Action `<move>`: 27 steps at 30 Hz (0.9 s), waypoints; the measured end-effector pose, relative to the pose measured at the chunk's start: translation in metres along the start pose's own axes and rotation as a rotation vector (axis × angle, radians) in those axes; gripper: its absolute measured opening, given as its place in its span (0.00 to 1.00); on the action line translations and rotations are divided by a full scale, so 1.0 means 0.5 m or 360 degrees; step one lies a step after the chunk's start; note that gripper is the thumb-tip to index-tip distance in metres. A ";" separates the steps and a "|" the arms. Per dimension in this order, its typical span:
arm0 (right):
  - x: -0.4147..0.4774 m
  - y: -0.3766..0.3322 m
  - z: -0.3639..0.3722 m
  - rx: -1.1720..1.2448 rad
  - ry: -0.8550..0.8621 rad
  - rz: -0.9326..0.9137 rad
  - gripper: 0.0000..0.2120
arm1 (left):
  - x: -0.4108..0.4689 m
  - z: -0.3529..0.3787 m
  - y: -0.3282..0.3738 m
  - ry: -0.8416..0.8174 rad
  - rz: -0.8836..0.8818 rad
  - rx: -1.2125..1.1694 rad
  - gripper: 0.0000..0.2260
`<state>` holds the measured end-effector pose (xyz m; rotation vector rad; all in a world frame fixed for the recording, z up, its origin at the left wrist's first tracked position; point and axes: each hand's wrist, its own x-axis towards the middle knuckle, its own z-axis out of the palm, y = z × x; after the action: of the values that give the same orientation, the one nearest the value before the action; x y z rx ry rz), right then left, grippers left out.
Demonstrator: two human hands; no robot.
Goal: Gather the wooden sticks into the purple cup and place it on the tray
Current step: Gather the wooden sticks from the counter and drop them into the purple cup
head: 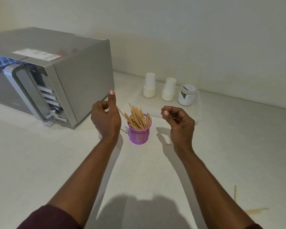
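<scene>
The purple mesh cup (139, 133) stands upright on the white counter, between my two hands. It holds several wooden sticks (139, 117), and one of them leans out to the left, its tip ending by my left thumb. My left hand (106, 119) hovers just left of the cup with its fingers curled and thumb pointing up, gripping nothing I can see. My right hand (178, 121) hovers right of the cup, fingers curled with the thumb against them, nothing visible in it. Two loose sticks (235, 193) lie on the counter at the lower right. The pale tray (149, 107) lies behind the cup.
A silver microwave (59, 76) fills the left of the counter. On the tray stand two stacks of white paper cups (149, 85) and a white jar (186, 95). The wall runs close behind them.
</scene>
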<state>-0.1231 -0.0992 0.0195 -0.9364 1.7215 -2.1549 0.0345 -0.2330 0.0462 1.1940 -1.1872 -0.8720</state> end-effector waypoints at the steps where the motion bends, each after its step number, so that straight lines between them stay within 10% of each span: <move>1: -0.004 -0.005 -0.012 0.0003 0.0014 -0.0018 0.07 | 0.006 0.001 0.004 -0.0117 0.0085 0.0033 0.27; 8: -0.065 -0.047 -0.125 -0.0226 0.0079 -0.0116 0.05 | -0.008 0.030 0.013 -0.0921 0.0726 0.0731 0.39; 16: -0.156 -0.103 -0.371 -0.0809 0.0179 0.0132 0.05 | -0.032 0.022 -0.022 -0.0781 0.0806 0.0729 0.40; 23: -0.252 -0.135 -0.519 -0.1471 -0.0110 0.0300 0.09 | -0.176 0.008 0.024 -0.0401 0.1473 0.0463 0.17; 27: -0.286 -0.139 -0.535 -0.1860 0.0101 0.0429 0.10 | -0.295 0.026 0.025 -0.0761 0.1644 0.0150 0.12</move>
<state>-0.1599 0.2096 0.0080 -0.7254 2.9402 -0.8782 -0.0090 -0.0923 0.0265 0.2935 -1.9687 -0.2913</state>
